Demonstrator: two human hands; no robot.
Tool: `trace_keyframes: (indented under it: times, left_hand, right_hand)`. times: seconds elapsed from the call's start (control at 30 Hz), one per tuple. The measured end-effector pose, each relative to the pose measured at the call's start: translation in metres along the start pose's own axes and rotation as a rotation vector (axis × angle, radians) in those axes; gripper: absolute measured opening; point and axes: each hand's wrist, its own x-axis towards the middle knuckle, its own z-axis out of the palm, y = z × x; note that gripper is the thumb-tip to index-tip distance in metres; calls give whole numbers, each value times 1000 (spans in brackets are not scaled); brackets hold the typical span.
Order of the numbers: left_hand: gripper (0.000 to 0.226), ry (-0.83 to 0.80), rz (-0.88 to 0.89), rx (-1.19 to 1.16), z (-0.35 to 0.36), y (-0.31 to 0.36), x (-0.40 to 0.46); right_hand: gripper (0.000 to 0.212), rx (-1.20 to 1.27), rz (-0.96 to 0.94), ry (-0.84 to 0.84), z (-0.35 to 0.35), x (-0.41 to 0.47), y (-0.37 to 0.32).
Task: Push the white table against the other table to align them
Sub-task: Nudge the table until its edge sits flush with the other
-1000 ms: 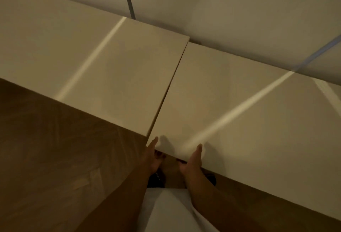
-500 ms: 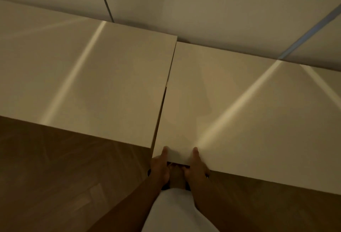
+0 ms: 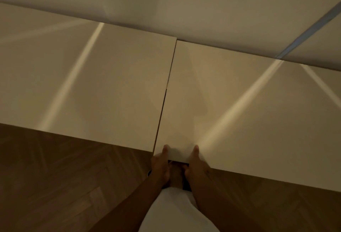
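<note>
Two white tables stand side by side against the wall. The right white table (image 3: 249, 113) sticks out a little nearer to me than the left table (image 3: 96, 87); a thin dark seam runs between them, narrow at the far end and slightly wider near me. My left hand (image 3: 160, 165) grips the right table's near left corner, thumb on top and fingers under the edge. My right hand (image 3: 196, 163) holds the same front edge just to the right, thumb on the top surface.
A pale wall (image 3: 203, 10) runs directly behind both tables, with a bluish strip (image 3: 311, 26) at upper right. Wooden parquet floor (image 3: 64, 176) lies in front. My white garment (image 3: 175, 211) and a dark foot show below the hands.
The gap between the two tables has narrowed, and both hands have closed onto the right table's front edge with thumbs on top. The view has turned so the seam looks more upright.
</note>
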Motion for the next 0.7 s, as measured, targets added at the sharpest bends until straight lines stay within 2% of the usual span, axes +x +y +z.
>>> trace_keyframes:
  times: [0.1, 0.2, 0.33, 0.43, 0.47, 0.53, 0.6, 0.63, 0.7]
  left_hand:
    - [46, -58, -9, 34, -7, 3, 2]
    - [47, -14, -49, 285, -19, 9, 3]
    - [64, 122, -7, 812, -27, 7, 0]
    - [47, 120, 148, 1256, -30, 3, -2]
    - [39, 127, 260, 1380, -33, 2, -3]
    - [27, 66, 506, 1490, -36, 2, 1]
    - [17, -83, 689, 1596, -32, 4, 2]
    - [19, -145, 764, 1715, -29, 5, 2]
    - [44, -196, 928, 1860, -24, 2, -1]
  right_hand:
    - [68, -98, -21, 23, -9, 20, 3]
    - [79, -525, -154, 115, -32, 34, 12]
    - [52, -856, -417, 215, -55, 32, 14]
    - [37, -1109, -702, 260, -56, 30, 9]
    - [33, -1148, -815, 252, -52, 29, 9]
    - [11, -1223, -970, 179, -42, 24, 12]
    - [52, -1389, -1009, 82, -35, 27, 18]
    - [69, -1488, -1019, 43, -33, 30, 22]
    - [89, -1708, -1069, -28, -33, 36, 32]
